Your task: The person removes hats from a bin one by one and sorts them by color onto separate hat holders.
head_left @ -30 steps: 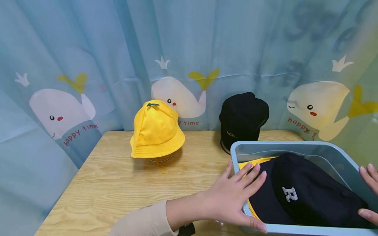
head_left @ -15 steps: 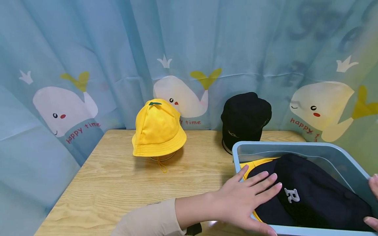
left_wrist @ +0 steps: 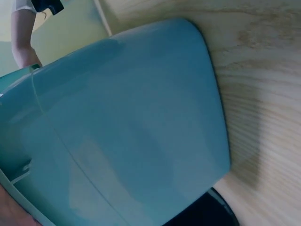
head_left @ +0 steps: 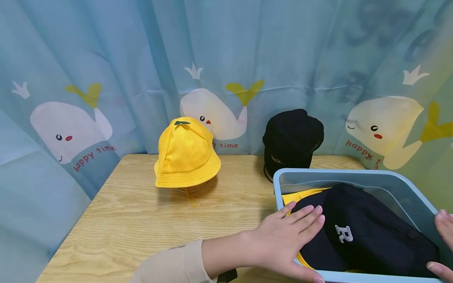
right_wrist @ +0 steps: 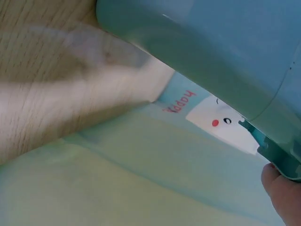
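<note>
- Two items, navy cap (head_left: pixel 375 232) and yellow fabric (head_left: pixel 309 193), are stowed in blue bin (head_left: pixel 339 171), right.
- Yellow hat (head_left: pixel 187 157), black cap (head_left: pixel 293 137): not stowed, far side.
- Left hand (head_left: pixel 287 241) is laid straight-fingered, ungrasping, over left rim.
- Right hand (head_left: pixel 446 230): grasp cannot be determined.

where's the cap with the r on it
In the head view, the dark R cap lies inside the blue bin at lower right, between the left hand and right hand.

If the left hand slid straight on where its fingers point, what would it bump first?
Most likely the dark cap with the R, in the blue bin. The fingers overlap it in view; I can't tell if they touch.
</note>
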Motion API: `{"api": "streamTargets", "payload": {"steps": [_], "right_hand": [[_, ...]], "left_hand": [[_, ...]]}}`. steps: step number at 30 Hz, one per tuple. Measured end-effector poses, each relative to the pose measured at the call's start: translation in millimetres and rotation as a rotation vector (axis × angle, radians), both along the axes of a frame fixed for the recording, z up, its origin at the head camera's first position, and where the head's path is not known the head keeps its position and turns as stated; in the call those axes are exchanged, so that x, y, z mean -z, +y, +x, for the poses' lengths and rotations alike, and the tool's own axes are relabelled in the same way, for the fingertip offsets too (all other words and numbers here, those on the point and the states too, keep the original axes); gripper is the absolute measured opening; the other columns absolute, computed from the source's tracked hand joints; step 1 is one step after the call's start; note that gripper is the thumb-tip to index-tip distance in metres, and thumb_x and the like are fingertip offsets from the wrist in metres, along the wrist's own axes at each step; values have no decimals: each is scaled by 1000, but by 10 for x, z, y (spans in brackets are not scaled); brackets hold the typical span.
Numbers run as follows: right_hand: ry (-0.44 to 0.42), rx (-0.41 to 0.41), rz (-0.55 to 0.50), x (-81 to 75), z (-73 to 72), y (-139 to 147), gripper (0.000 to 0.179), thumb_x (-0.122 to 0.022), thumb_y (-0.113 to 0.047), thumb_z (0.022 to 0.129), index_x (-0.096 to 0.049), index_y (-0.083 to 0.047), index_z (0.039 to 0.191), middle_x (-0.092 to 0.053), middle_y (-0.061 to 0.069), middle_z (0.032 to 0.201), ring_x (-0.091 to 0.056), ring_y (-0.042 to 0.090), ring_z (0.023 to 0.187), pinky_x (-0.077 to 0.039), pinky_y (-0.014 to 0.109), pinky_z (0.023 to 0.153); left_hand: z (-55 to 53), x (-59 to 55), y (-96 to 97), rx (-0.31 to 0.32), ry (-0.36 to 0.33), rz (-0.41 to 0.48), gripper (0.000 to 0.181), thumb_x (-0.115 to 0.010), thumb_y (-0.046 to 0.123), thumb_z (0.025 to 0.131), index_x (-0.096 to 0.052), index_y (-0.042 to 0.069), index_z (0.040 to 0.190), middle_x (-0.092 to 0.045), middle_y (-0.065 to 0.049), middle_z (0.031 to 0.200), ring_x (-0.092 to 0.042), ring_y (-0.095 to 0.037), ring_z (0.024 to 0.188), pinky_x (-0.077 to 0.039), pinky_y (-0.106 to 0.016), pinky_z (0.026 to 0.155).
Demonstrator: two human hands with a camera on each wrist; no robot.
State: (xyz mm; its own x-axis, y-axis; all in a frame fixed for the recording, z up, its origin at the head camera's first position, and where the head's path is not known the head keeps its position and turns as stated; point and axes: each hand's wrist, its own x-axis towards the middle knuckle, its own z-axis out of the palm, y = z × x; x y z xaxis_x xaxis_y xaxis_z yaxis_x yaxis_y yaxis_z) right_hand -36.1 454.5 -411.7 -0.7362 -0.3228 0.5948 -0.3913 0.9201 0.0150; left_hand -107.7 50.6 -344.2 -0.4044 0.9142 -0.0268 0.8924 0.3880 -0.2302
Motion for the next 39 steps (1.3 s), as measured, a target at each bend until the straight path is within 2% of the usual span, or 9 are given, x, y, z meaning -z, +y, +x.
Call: {"api": "streamTargets", "payload": {"steps": [3, 5, 8, 10, 14, 22, 27, 34, 39], "right_hand": [[-26, -100, 1, -126, -4, -137, 92, -32, -73, 88, -7, -13, 153, -2, -5, 158, 0, 15, 146, 3, 27, 117], [-46, -128, 20, -168, 4, -180, 92, -38, -70, 88, -9, -13, 153, -3, -5, 158, -1, 17, 146, 3, 27, 117], [-88, -112, 39, -184, 40, -220, 94, -48, -66, 86, -10, -12, 153, -4, -3, 159, -1, 19, 146, 5, 28, 117], [-125, -76, 53, -177, 58, -239, 98, -58, -60, 82, -8, -15, 153, -2, -6, 159, 1, 17, 146, 8, 32, 116], [-166, -43, 65, -159, 59, -283, 105, -67, -54, 74, -7, -21, 153, 1, -15, 158, 4, 14, 146, 13, 39, 114], [-164, -65, 68, -210, 48, -407, 96, -63, -53, 79, -13, -18, 153, -3, -11, 159, 2, 13, 146, 11, 36, 115], [-162, -80, 106, -228, 35, -450, 103, -64, -60, 75, -10, -21, 154, -1, -11, 159, 4, 11, 146, 11, 29, 114], [-150, -145, 179, -298, -18, -574, 100, -52, -71, 79, -3, -25, 153, 3, -10, 160, 7, 11, 146, 11, 26, 114], [-126, -193, 187, -316, -21, -694, 95, -45, -73, 82, -5, -24, 153, 1, -10, 160, 5, 10, 146, 10, 24, 114]], "left_hand": [[1, 1, -44, 15, 19, -8, 100, -29, 78, 84, 1, 12, 153, 9, -3, 159, 14, -16, 145, 0, -36, 118], [5, 5, -75, 21, 25, -14, 99, -28, 77, 85, 0, 10, 153, 7, -4, 159, 13, -17, 145, -1, -36, 119], [4, 14, -127, 27, 6, -9, 98, -29, 76, 86, -1, 10, 153, 6, -4, 159, 12, -17, 145, -1, -36, 119], [-1, 19, -164, 24, -21, -2, 98, -29, 75, 86, 1, 10, 152, 8, -4, 159, 15, -16, 145, 2, -36, 118], [-15, 22, -236, 26, -58, 14, 100, -32, 74, 86, 6, 8, 152, 16, -4, 158, 21, -16, 143, 5, -35, 118], [-17, 39, -328, 38, -39, 43, 102, -34, 74, 87, 8, 5, 151, 16, -7, 158, 21, -18, 143, 3, -33, 118], [-26, 42, -391, 40, -50, 56, 104, -35, 73, 86, 10, 4, 150, 16, -7, 157, 20, -18, 143, 2, -31, 118], [-25, 70, -535, 53, -43, 112, 103, -38, 72, 86, 5, 3, 151, 12, -9, 158, 15, -18, 144, -4, -29, 118], [-14, 90, -652, 82, -17, 147, 103, -42, 69, 86, 2, 0, 150, 8, -11, 158, 10, -20, 145, -8, -29, 118]]}}
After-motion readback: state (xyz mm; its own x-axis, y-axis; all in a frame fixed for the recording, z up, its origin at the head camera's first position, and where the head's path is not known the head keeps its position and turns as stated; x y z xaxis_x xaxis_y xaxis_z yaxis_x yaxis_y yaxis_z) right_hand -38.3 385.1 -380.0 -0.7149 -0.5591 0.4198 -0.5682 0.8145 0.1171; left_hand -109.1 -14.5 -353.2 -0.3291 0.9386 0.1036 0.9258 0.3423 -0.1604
